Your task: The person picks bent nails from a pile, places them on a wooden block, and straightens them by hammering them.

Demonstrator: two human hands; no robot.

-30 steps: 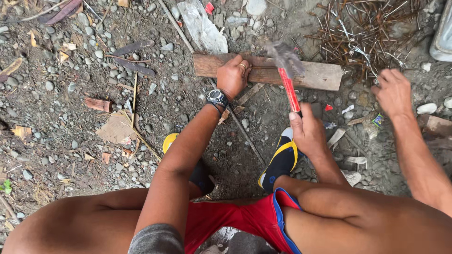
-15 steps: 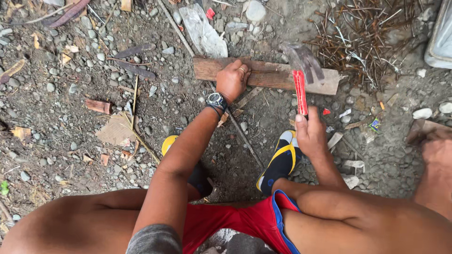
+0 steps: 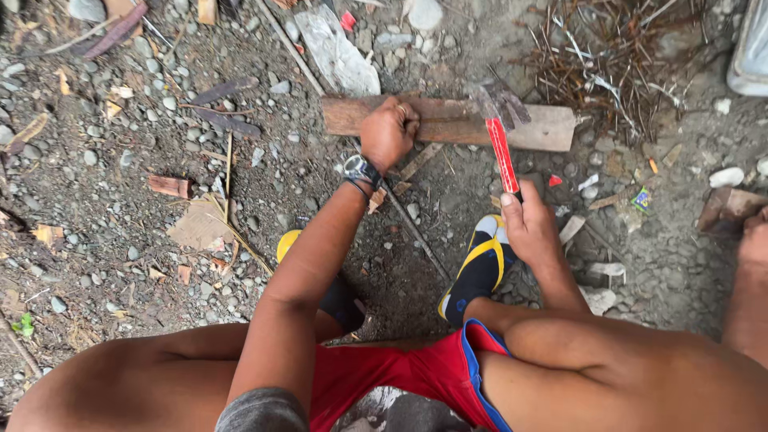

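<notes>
Lowered since earlier, red-handled hammer point(image 3: 502, 144) perhaps touches plank point(image 3: 448, 122); hands grip both.

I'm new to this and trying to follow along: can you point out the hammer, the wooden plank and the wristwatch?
hammer point(image 3: 502, 152): head view, on its red handle.
wooden plank point(image 3: 448, 122): head view, on its bare middle face.
wristwatch point(image 3: 361, 169): head view, on its dial at the left wrist.

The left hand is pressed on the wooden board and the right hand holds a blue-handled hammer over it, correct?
Not quite: in the head view the hammer in the right hand has a red handle, not blue. The left hand is indeed pressed on the wooden board.
</notes>
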